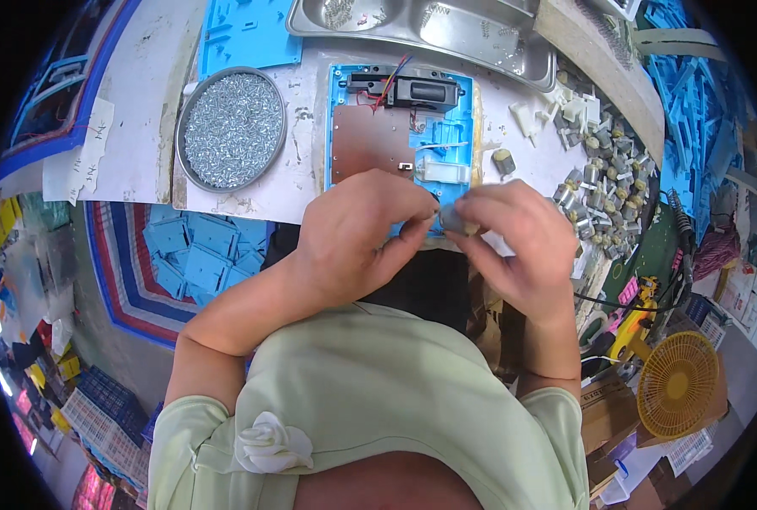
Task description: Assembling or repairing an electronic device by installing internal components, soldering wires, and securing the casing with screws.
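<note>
A blue plastic housing [338, 89] lies on the table before me, fitted with a brown circuit board [370, 140], a black module [425, 92] with coloured wires, and a white part [442, 172]. Over its near edge both hands meet. My right hand [523, 242] pinches a small grey motor [455, 223] between thumb and fingers. Close beside it, my left hand [349, 225] has thumb and forefinger pressed together at the motor's left side; a tiny dark bit shows at the fingertips, too small to name.
A round dish of small screws [232, 127] stands left of the housing. Behind is a metal tray [404, 25] with compartments. Several small motors [604, 183] and white plastic parts [578, 110] are heaped at the right. Blue panels [204, 259] fill a striped bag at lower left.
</note>
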`<state>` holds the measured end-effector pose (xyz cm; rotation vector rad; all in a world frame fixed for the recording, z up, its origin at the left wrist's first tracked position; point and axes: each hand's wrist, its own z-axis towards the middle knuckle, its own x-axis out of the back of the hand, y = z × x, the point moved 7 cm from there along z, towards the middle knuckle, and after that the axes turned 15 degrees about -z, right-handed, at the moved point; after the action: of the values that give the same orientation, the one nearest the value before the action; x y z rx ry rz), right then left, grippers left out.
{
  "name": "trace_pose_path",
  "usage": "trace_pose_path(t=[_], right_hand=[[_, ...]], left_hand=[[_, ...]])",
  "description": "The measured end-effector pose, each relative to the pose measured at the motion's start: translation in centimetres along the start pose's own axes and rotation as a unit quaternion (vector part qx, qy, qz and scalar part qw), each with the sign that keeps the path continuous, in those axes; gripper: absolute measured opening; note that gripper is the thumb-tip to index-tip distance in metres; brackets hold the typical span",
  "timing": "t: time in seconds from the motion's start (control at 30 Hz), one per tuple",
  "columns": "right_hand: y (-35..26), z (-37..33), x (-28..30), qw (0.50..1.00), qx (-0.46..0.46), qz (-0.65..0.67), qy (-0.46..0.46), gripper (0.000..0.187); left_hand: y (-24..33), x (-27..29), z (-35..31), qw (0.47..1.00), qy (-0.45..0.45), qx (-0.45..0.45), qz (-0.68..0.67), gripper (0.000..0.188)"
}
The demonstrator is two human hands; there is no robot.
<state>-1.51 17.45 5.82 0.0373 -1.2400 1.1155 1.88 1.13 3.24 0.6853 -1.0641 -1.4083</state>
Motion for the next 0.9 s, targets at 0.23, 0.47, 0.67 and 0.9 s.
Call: trace_pose_path(t=[0.23, 0.47, 0.67, 0.9], right_hand=[[-1.1, -0.6, 0.0, 0.995, 0.075, -0.020, 0.063, 0.042], [-1.1, -0.8, -0.3, 0.994, 0.096, -0.032, 0.042, 0.037], [0.5, -2.0, -0.4, 0.993, 0.045, -0.034, 0.106, 0.038], [3.6, -2.8, 1.4, 0.987, -0.056, -0.007, 0.152, 0.034]], left_hand=[[-0.6, 0.4, 0.3, 0.993, -0.023, 0.061, -0.098, 0.023], [-0.4, 0.5, 0.1, 0.999, -0.004, 0.025, -0.037, 0.025], [-1.4, 1.0, 1.2, 0.993, -0.013, 0.073, -0.095, 0.027], [-2.0, -1.3, 4.9, 0.957, -0.065, -0.039, 0.279, 0.023]])
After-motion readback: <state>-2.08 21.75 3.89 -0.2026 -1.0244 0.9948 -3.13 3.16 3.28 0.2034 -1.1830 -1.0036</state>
